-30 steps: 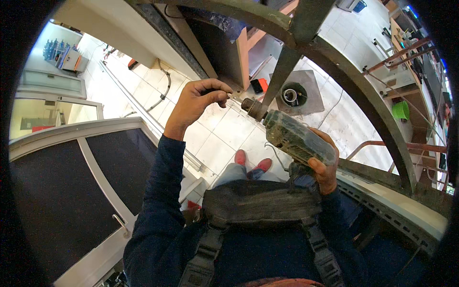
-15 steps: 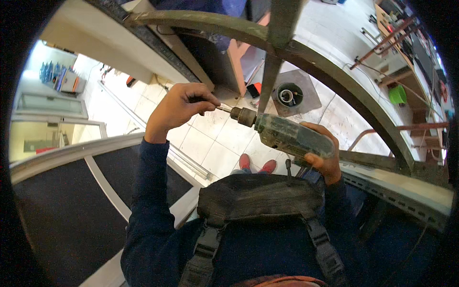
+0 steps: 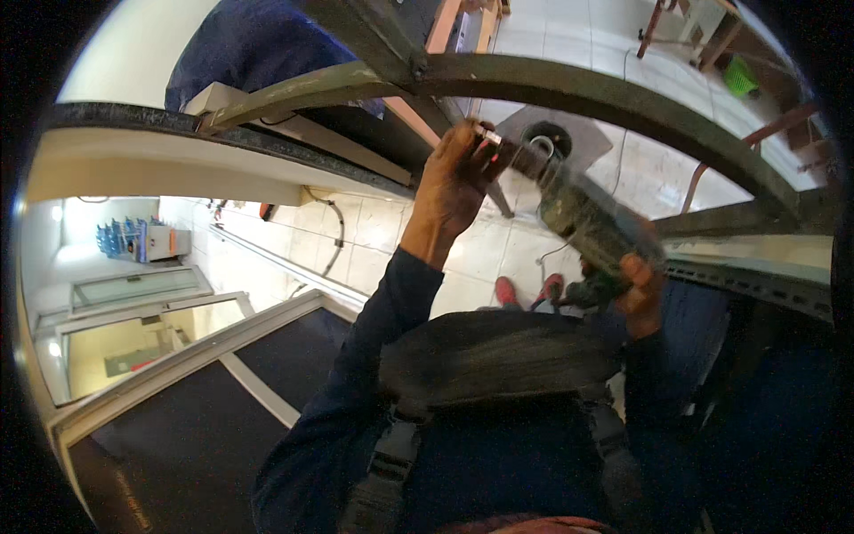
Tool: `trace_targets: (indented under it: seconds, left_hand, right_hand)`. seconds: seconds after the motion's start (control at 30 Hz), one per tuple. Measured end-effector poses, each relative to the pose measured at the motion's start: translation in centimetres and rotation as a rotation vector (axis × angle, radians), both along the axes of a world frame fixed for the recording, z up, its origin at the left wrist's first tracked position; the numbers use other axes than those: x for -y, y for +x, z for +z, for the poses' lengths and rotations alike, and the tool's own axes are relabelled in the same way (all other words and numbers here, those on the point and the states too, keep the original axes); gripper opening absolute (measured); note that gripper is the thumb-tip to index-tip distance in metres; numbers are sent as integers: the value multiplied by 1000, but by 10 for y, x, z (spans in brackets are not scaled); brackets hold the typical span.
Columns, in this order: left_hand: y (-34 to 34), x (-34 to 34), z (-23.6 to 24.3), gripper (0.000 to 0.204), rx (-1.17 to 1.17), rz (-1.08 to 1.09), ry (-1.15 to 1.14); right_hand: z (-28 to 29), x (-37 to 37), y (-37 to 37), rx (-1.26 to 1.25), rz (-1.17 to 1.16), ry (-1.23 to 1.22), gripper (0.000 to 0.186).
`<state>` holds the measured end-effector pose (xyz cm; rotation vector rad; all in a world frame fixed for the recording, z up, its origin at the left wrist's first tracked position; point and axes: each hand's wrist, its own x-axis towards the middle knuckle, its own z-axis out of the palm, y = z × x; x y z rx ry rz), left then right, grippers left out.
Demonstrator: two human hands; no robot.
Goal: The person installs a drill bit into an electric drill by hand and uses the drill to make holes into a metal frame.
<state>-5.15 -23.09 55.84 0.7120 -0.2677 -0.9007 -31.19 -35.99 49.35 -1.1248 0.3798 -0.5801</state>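
In front of the chest, head view: dark green, worn power drill spans the gap between both hands, slanting up to the left, blurred. Right hand wrapped around its rear body; forearm short and near-upright, close to the trunk. Left forearm, navy sleeve, rises slantwise from the lower edge; left hand raised higher than the right, fingers curled closed on a small shiny metal piece ahead of the dark cylindrical chuck. Whether piece and chuck join: cannot tell, blur. Curved grey-brown metal frame arches beyond the drill. Red shoes on white tiled floor.
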Motion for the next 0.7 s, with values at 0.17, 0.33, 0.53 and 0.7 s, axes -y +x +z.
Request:
trace_targets:
  seconds: [0.17,0.33,0.53,0.7]
  left_hand:
    - [3,17,-6,30,94,116,151]
    - [-2,12,9,35,218,161,113]
    - [1,21,12,35,150,195,5]
    - [2,57,-4,30,222,233,-257]
  right_hand:
    - [26,17,21,61,24,-57,64]
    - [23,35,41,160,35,-30,66]
    - [14,43,59,223,163,-38,74]
    - [24,60,64,192,121,-126,76]
